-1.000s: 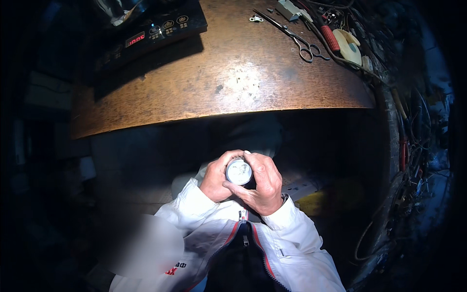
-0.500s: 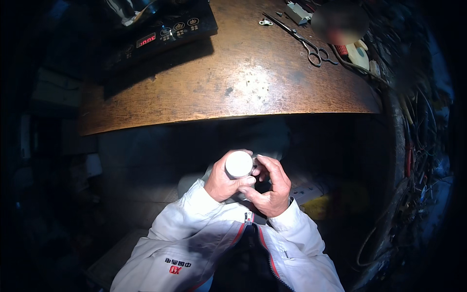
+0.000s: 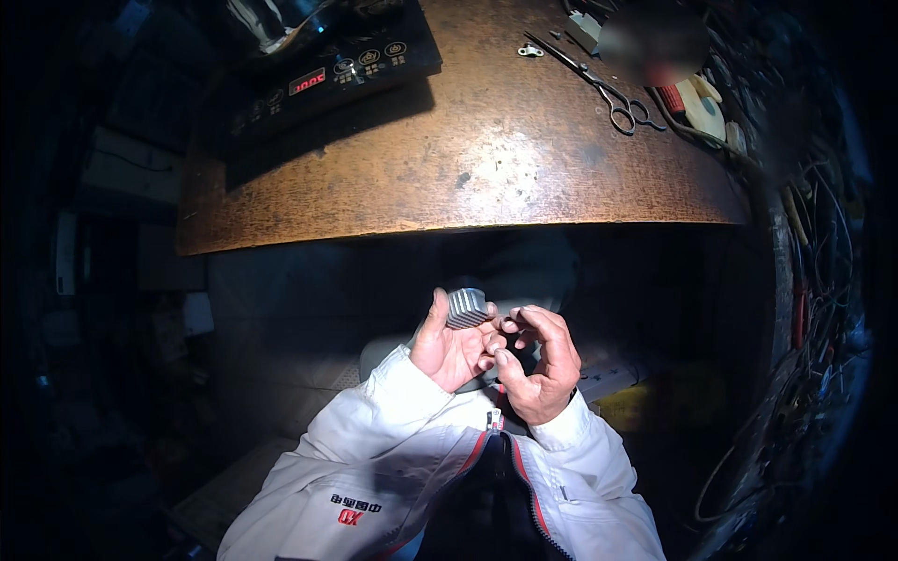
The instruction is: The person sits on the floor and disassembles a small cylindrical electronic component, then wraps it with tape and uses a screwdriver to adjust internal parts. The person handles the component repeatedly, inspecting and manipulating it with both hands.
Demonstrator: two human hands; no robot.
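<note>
- Head view: a dark room, with a tangle of cables (image 3: 823, 243) along its right side.
- A worn brown wooden table (image 3: 374, 178), scuffed, spotted, and brightly lit near its front edge.
- The wearer's white jacket (image 3: 374, 439) with red-edged zip.
- A black cooktop (image 3: 351, 79) on the table's upper left, its display glowing red; a shiny vessel (image 3: 271, 21) sits on it, contents too dark to tell.
- The left hand (image 3: 451, 351), palm up, thumb and fingers around a ribbed metal cylinder.
- The right hand (image 3: 543, 365) beside it, thumb and fingers bent inward; I cannot tell whether they pinch anything.
- Steel scissors (image 3: 608, 92) at upper right.
- The ribbed metal cylinder (image 3: 467, 308), tilted, short of the table's edge.
- A pale box (image 3: 583, 33), inside not visible.
- A small metal fitting (image 3: 530, 52) near the scissors' tip.
</note>
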